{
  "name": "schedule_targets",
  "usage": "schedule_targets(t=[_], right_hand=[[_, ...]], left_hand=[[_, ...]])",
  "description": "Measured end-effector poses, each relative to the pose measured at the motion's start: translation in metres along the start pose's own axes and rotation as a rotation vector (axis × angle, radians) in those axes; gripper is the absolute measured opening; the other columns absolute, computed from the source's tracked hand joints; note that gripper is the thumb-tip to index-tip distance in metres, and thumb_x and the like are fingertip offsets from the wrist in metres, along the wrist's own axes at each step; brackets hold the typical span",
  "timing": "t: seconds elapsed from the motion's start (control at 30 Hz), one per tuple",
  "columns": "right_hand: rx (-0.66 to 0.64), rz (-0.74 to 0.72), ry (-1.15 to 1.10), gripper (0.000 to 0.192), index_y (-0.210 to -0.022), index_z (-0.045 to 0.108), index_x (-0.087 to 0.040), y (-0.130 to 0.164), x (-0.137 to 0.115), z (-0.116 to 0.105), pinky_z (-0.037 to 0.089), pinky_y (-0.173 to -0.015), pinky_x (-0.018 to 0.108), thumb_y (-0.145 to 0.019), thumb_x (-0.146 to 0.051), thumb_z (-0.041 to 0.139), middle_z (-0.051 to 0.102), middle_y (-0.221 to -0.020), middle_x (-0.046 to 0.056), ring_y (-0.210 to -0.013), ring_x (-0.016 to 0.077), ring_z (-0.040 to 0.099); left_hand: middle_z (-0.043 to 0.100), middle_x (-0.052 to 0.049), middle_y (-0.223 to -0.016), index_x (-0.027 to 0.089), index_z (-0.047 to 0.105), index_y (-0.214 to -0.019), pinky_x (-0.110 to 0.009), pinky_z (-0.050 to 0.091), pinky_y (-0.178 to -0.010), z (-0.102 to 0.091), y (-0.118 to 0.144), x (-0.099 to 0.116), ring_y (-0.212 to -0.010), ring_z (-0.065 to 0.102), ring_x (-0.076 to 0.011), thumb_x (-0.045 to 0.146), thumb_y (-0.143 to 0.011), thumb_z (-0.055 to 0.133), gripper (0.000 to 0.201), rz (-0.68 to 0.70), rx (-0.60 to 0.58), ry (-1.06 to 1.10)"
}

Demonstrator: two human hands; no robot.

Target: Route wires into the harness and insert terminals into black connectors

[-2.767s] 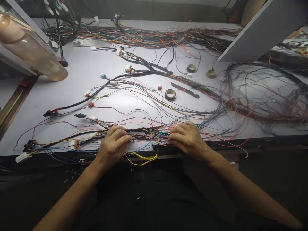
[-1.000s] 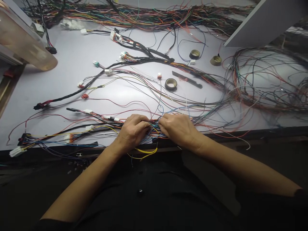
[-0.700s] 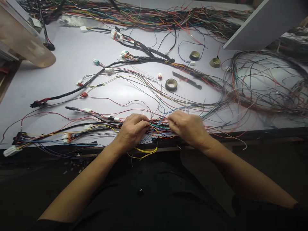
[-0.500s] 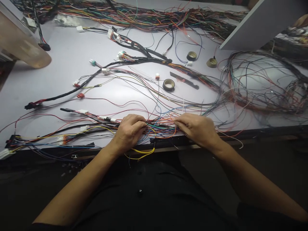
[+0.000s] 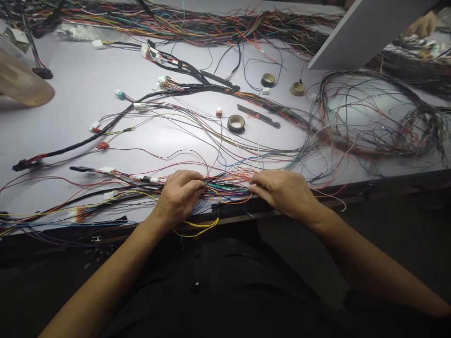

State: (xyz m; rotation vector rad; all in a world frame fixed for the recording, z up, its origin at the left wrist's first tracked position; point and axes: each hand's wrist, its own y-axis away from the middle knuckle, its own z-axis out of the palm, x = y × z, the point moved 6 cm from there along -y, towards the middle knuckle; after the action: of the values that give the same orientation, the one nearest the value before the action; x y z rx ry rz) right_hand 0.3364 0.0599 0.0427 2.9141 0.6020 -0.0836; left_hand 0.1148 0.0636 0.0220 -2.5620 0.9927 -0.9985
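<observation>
Near the table's front edge, my left hand (image 5: 181, 195) is closed around a bundle of thin coloured wires (image 5: 225, 185), thumb and fingers together. At the bundle's right part, my right hand (image 5: 282, 190) pinches wires between thumb and forefinger; which ones I cannot make out. Left of my left hand the bundle fans out into branches with a white connector (image 5: 109, 196) and a black-and-white connector (image 5: 146, 180). A yellow wire loop (image 5: 202, 230) hangs over the edge below. Behind my hands lies a black-taped wiring harness (image 5: 105, 131) with several connectors along it.
Tape rolls (image 5: 236, 123) and flat dark blades (image 5: 259, 116) lie mid-table. A coiled harness (image 5: 324, 108) lies at the right, below a slanting white panel (image 5: 369, 35). A thick heap of wires (image 5: 197, 28) spans the back. Another person's hand (image 5: 424, 26) shows at upper right.
The view has shifted, so the table's things appear farther left. My right hand has moved slightly towards the left hand along the bundle, and its fingers remain pinched. My left hand keeps its grip.
</observation>
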Motion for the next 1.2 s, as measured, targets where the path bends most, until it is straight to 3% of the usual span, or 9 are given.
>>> schedule_targets(t=[0.13, 0.37, 0.57, 0.8, 0.93, 1.2], right_hand=[[-0.13, 0.129, 0.017, 0.028, -0.089, 0.066, -0.022, -0.006, 0.002, 0.001, 0.02, -0.054, 0.026, -0.093, -0.047, 0.054, 0.069, -0.077, 0.001, -0.068, 0.0149, 0.059], [-0.223, -0.005, -0.142, 0.011, -0.09, 0.067, -0.027, -0.021, -0.008, 0.0, 0.021, -0.056, 0.025, -0.091, -0.034, 0.06, 0.07, -0.084, -0.004, -0.069, 0.012, 0.057], [0.053, -0.055, -0.012, 0.017, -0.089, 0.065, -0.021, -0.023, -0.022, -0.007, 0.02, -0.057, 0.027, -0.092, -0.036, 0.058, 0.067, -0.092, 0.0, -0.072, 0.013, 0.054], [0.021, -0.204, 0.142, 0.018, -0.088, 0.064, -0.017, -0.032, -0.049, -0.001, 0.018, -0.059, 0.031, -0.096, -0.028, 0.052, 0.065, -0.087, 0.003, -0.068, 0.0138, 0.051], [0.066, -0.223, 0.189, 0.022, -0.086, 0.063, -0.017, -0.031, -0.042, -0.009, 0.019, -0.06, 0.032, -0.098, -0.02, 0.045, 0.064, -0.084, 0.003, -0.068, 0.0141, 0.049], [0.112, -0.211, 0.164, 0.02, -0.09, 0.063, -0.018, -0.031, -0.035, -0.007, 0.02, -0.063, 0.032, -0.098, -0.029, 0.048, 0.065, -0.091, 0.004, -0.078, 0.0167, 0.051]], left_hand=[[0.067, -0.006, -0.098, 0.021, 0.063, -0.092, -0.038, 0.046, -0.082, -0.001, -0.001, 0.0, -0.092, 0.058, -0.0197, 0.017, -0.086, 0.058, 0.008, 0.0, 0.019, 0.016], [0.067, -0.007, -0.099, 0.02, 0.063, -0.092, -0.037, 0.047, -0.082, -0.002, -0.003, 0.002, -0.092, 0.058, -0.0189, 0.015, -0.087, 0.057, 0.009, 0.005, 0.02, 0.033], [0.067, -0.008, -0.1, 0.019, 0.062, -0.094, -0.038, 0.047, -0.082, -0.002, -0.001, 0.003, -0.092, 0.059, -0.0192, 0.014, -0.087, 0.058, 0.011, 0.04, 0.008, 0.031], [0.067, -0.01, -0.106, 0.019, 0.063, -0.098, -0.038, 0.051, -0.085, -0.011, 0.003, -0.001, -0.099, 0.061, -0.0195, 0.012, -0.088, 0.054, 0.015, 0.063, -0.065, 0.049], [0.068, -0.009, -0.107, 0.02, 0.064, -0.097, -0.035, 0.053, -0.086, -0.019, 0.009, -0.008, -0.1, 0.062, -0.0184, 0.012, -0.088, 0.052, 0.017, 0.046, -0.057, 0.046], [0.07, -0.008, -0.099, 0.019, 0.065, -0.094, -0.032, 0.055, -0.082, -0.021, 0.012, -0.012, -0.094, 0.064, -0.0168, 0.009, -0.087, 0.052, 0.018, 0.065, 0.019, 0.042]])
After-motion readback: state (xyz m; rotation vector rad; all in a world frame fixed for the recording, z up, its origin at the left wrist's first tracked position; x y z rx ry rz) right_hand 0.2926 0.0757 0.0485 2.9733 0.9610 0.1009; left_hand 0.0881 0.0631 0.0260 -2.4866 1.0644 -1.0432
